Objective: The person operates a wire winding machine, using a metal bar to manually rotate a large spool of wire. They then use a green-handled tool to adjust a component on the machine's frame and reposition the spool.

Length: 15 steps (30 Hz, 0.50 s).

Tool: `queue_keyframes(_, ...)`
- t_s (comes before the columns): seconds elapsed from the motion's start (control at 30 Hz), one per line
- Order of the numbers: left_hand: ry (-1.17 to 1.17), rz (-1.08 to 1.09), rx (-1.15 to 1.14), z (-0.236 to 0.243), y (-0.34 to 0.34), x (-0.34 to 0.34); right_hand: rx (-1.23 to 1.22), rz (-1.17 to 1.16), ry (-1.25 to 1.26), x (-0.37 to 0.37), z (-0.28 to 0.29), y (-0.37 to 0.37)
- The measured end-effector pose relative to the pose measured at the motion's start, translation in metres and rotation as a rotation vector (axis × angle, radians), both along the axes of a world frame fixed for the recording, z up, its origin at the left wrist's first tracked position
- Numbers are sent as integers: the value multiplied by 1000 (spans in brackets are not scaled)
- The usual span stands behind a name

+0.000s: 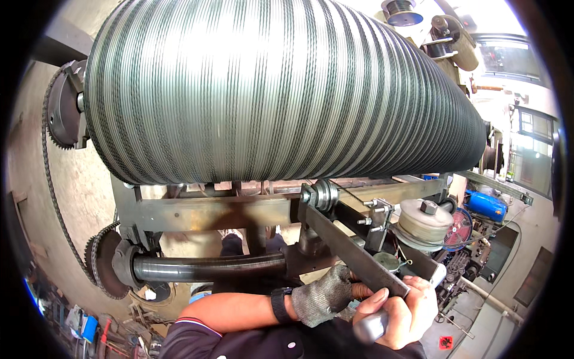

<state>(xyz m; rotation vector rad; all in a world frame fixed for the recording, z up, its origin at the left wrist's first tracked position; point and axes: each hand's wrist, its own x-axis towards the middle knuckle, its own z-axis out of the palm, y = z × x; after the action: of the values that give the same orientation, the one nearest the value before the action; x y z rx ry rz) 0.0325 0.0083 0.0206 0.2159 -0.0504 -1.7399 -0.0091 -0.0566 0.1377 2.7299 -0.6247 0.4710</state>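
Observation:
My left hand (pixel 326 297), in a grey knit glove, is closed beside the near end of a flat steel bar (pixel 359 254). What its fingertips hold is hidden behind the bar. My bare right hand (pixel 402 311) wraps round a shiny round metal bar (pixel 372 327), whose rounded end sticks out beneath the thumb. Its fingers lie close to the flat bar's end. Beyond my hands, a white spool (pixel 424 221) sits between the arms of the frame, beside a bolted guide bracket (pixel 376 224). A grooved pulley (pixel 326 194) is at the flat bar's far end.
A large drum (pixel 263 96) wound with dark wire or cable fills the far side. A chain (pixel 51 179) and sprockets are at left. A steel shaft (pixel 209 267) lies in front of the frame beam (pixel 215 214). A red fan (pixel 459 230) and a blue tank (pixel 485 206) stand right.

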Motion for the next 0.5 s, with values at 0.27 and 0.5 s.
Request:
queue_keyframes(0.27, 38, -30, 8, -7, -1, -10, 24, -85, 12, -6, 0, 10)
queue_keyframes(0.5, 111, -35, 24, 4, 0, 8, -11, -4, -29, -4, -3, 4)
